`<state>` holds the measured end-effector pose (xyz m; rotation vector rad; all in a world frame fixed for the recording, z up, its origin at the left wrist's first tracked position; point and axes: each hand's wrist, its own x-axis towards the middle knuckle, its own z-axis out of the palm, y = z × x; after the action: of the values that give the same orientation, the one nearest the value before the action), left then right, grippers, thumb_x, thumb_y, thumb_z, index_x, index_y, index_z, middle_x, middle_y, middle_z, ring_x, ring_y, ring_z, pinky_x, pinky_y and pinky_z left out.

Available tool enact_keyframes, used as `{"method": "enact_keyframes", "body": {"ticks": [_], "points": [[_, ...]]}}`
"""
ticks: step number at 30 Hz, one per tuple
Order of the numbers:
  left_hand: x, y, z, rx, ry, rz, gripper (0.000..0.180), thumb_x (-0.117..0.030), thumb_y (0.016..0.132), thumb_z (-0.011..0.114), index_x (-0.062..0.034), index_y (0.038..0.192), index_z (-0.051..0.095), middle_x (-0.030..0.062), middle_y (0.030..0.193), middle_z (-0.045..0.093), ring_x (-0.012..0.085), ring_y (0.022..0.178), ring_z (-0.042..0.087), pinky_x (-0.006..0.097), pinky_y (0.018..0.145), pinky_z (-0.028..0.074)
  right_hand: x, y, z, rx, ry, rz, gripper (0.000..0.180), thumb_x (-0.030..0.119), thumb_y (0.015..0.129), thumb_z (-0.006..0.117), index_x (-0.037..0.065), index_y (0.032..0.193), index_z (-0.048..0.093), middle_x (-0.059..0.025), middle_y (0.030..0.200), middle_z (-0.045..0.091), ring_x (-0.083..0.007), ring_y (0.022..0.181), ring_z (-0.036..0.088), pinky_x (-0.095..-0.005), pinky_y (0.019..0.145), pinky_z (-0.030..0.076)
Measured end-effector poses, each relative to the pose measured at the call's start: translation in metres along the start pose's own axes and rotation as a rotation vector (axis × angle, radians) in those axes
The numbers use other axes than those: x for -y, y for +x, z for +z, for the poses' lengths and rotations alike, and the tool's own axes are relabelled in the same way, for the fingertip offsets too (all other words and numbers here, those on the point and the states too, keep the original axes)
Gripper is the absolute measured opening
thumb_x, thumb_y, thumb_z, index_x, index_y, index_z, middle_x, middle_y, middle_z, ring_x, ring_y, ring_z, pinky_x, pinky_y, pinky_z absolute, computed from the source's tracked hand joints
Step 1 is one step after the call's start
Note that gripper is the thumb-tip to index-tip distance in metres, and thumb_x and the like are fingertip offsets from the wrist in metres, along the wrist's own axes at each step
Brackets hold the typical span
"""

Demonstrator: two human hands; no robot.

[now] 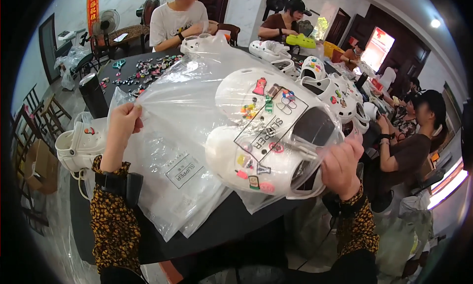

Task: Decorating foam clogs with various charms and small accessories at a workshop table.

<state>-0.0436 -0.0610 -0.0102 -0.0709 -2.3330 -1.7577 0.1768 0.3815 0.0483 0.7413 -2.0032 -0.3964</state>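
A pair of white clogs (222, 158) with colourful charms fills the right part of a clear plastic bag (170, 89), which hangs above the table. My left hand (123, 128) is closed in a pinch on the bag's film, which is pulled taut toward the left. My right hand (342, 168) is wrapped round the heel end of the clogs, with bag film bunched at its fingers. How far the film lies between those fingers and the clogs is hidden. Beneath, several flat clear bags (162, 205) lie on the dark table (224, 217).
Another white clog (81, 146) stands at the table's left edge beside a dark cylinder (92, 95). Loose charms (148, 69) are scattered farther back. Several white clogs (340, 94) crowd the right side. Co-workers sit around the table; one handles a lime-green clog (300, 41).
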Motion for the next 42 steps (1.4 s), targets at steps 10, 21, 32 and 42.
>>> {"method": "enact_keyframes", "body": {"ticks": [10, 21, 32, 42], "points": [[-0.034, -0.01, -0.001, 0.46, -0.325, 0.035, 0.028, -0.018, 0.085, 0.057, -0.0005, 0.106, 0.064, -0.0002, 0.092, 0.062, 0.0087, 0.08, 0.055, 0.023, 0.072, 0.043, -0.011, 0.012, -0.02, 0.0, -0.086, -0.07, 0.028, 0.008, 0.068, 0.066, 0.006, 0.095, 0.064, -0.005, 0.094, 0.06, -0.0221, 0.086, 0.056, -0.0426, 0.089, 0.039], [-0.089, -0.023, 0.063, 0.429, -0.238, -0.108, 0.024, -0.028, 0.095, 0.058, -0.0055, 0.092, 0.065, -0.0058, 0.067, 0.055, 0.004, 0.049, 0.042, 0.022, 0.042, 0.029, -0.004, 0.013, -0.024, -0.036, -0.013, -0.26, 0.023, 0.013, 0.069, 0.064, 0.008, 0.091, 0.064, -0.0034, 0.097, 0.062, -0.018, 0.089, 0.056, -0.0376, 0.09, 0.042], [-0.054, 0.016, 0.022, 0.166, -0.21, 0.137, 0.022, -0.021, 0.098, 0.055, -0.0024, 0.097, 0.067, -0.004, 0.083, 0.061, 0.003, 0.071, 0.052, 0.018, 0.067, 0.042, -0.013, -0.008, -0.02, 0.016, 0.036, -0.182, 0.03, 0.014, 0.07, 0.063, 0.006, 0.098, 0.064, -0.0031, 0.094, 0.059, -0.017, 0.083, 0.054, -0.0327, 0.084, 0.042], [-0.024, 0.048, -0.074, -0.102, -0.138, 0.053, 0.031, -0.024, 0.097, 0.055, 0.0034, 0.106, 0.066, 0.0024, 0.089, 0.066, 0.0095, 0.073, 0.059, 0.024, 0.066, 0.047, -0.047, -0.042, -0.028, 0.116, 0.052, 0.185, 0.021, 0.015, 0.077, 0.064, 0.005, 0.094, 0.059, -0.0039, 0.076, 0.048, -0.0226, 0.073, 0.048, -0.0377, 0.078, 0.036]]}}
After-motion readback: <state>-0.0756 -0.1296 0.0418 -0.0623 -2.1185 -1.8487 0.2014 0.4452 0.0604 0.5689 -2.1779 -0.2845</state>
